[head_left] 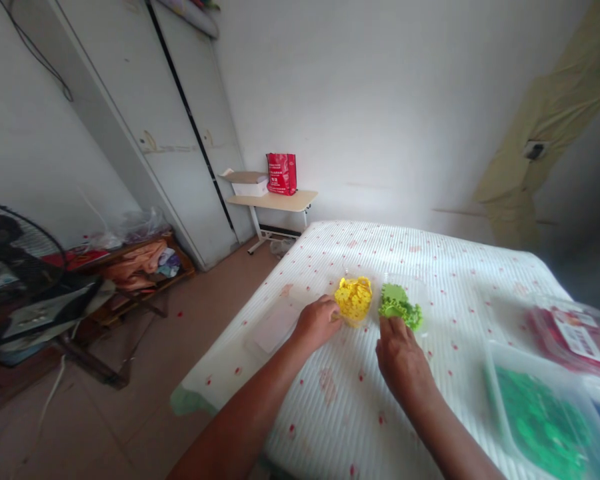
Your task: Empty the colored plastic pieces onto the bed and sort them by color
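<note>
Your left hand [317, 323] curls closed on the side of the yellow heap [353, 299] of small, bumpy plastic pieces, mid-bed [340, 407] on the ribbed, red-dotted sheet. Your right hand [403, 357] touches the knobbly green heap [401, 305] just beside it (fingers hidden, so I cannot tell its grip). Clear lidded boxes [535, 413] sit at the right edge.

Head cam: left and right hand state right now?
Left hand: curled shut on the edge of the yellow cluster.
Right hand: reaches the green cluster, but its back hides the tips, so the grip cannot be told.
</note>
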`<state>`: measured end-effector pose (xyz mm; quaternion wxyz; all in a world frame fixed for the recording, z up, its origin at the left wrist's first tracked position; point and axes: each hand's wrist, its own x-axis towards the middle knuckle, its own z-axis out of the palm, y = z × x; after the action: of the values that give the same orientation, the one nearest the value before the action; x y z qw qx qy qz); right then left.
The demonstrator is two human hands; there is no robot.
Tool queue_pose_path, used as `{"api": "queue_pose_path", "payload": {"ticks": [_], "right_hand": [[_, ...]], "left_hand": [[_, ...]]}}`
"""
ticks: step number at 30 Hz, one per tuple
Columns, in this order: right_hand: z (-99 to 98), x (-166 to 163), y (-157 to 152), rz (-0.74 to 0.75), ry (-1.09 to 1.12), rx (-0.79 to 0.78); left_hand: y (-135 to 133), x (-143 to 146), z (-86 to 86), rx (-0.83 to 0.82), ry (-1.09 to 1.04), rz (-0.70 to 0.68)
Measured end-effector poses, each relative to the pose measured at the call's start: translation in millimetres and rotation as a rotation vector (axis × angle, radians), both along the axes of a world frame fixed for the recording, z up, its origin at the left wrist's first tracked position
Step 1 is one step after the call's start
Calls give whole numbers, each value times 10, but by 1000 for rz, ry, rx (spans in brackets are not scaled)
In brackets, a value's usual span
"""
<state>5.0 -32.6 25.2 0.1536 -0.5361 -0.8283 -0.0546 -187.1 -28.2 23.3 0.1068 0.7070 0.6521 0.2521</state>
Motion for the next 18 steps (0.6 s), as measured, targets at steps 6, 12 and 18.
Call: {"api": "queue_pose_path", "payload": {"ticks": [6, 12, 18], "right_hand": [[23, 104, 51, -71, 22, -1], [72, 230, 43, -78, -40, -30], [193, 269, 60, -175, -157, -30]], "left_hand": [[-50, -17, 10, -4, -16, -23], [-224, -77, 121, 82, -1, 97], [-557, -526, 161, -111, 290, 337]]}}
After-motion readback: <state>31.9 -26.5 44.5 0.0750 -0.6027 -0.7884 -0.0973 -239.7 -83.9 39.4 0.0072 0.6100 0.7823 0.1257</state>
